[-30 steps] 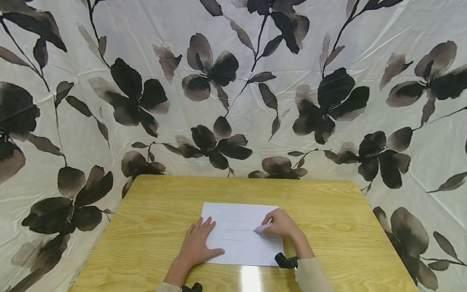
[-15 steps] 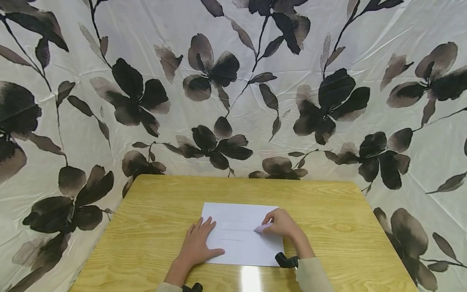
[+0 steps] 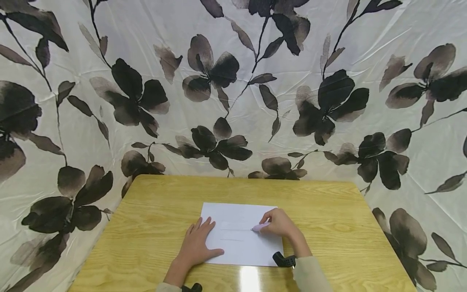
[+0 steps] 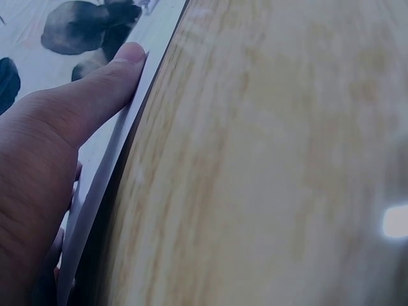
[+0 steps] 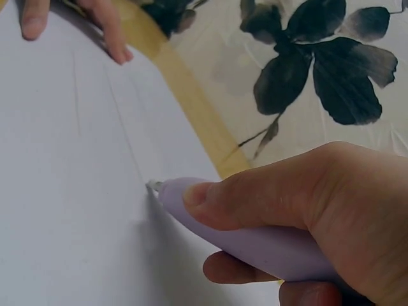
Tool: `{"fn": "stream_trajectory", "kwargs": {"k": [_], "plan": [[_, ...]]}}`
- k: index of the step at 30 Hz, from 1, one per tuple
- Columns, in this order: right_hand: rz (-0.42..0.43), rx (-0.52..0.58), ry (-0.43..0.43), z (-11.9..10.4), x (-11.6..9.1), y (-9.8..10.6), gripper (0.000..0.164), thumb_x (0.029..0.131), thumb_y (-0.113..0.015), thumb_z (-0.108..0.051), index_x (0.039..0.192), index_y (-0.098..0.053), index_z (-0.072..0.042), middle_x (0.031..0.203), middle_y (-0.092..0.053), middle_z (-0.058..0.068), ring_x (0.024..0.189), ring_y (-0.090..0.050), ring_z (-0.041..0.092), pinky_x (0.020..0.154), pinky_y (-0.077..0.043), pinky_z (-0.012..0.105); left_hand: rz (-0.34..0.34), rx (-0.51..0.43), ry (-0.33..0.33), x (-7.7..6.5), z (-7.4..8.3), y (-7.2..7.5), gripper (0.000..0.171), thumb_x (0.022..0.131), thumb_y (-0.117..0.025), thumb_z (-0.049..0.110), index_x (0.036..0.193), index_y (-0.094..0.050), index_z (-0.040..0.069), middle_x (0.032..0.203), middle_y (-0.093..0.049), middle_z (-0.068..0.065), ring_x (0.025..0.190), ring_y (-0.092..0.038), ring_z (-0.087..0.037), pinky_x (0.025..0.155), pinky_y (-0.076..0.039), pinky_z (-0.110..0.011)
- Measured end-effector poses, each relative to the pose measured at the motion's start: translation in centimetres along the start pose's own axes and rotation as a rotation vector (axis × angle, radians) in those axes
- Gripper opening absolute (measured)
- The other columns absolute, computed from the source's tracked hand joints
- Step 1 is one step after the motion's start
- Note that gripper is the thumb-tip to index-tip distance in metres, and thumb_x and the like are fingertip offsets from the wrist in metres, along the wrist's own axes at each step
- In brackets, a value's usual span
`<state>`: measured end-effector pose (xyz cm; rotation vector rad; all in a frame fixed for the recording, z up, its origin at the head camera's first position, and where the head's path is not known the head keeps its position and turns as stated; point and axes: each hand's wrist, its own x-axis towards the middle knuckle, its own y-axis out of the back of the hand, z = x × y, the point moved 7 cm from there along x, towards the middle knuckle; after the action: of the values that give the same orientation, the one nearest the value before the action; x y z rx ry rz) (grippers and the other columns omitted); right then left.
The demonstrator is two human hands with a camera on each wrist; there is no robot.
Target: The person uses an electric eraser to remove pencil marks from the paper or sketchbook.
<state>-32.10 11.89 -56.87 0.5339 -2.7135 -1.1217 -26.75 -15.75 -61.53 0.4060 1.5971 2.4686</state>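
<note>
A white sheet of paper (image 3: 237, 213) lies on the wooden table with two faint, roughly parallel lines across it. My left hand (image 3: 197, 245) rests spread on the paper's left side, thumb extended along the near edge. On the right side, my right hand (image 3: 283, 225) pinches a thick lavender pen-shaped tool (image 3: 261, 227) between thumb and fingers. In the right wrist view, the tool's small pale tip (image 5: 154, 185) meets the paper at the end of the longer line (image 5: 124, 121). The tool's rear end is hidden in the hand.
The yellow wood-grain table (image 3: 160, 202) extends around the paper on all sides. A pale cloth with dark flowers (image 3: 270, 121) hangs behind and beside it. Black wrist devices (image 3: 283, 260) sit at both cuffs.
My right hand has shifted slightly left, carrying the lavender tool's tip a little way along the longer line. The left hand and the paper stay put.
</note>
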Motion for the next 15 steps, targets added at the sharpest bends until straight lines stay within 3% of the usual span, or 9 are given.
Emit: {"fn": "stream_trajectory", "kwargs": {"k": [15], "plan": [[-0.057,0.148,0.007,2.9,-0.3,-0.9,0.022,0.07,-0.088,-0.023,0.085,-0.074,-0.015,0.088,-0.068,-0.003,0.074,-0.059,0.012,0.063,-0.05,0.027,-0.008,-0.011,0.007,0.0,-0.3,-0.3,0.103,0.067,-0.064,0.08,0.144,-0.049,0.013,0.153,-0.036,-0.006,0.144,-0.02,-0.035,0.113,-0.014,-0.059]]}}
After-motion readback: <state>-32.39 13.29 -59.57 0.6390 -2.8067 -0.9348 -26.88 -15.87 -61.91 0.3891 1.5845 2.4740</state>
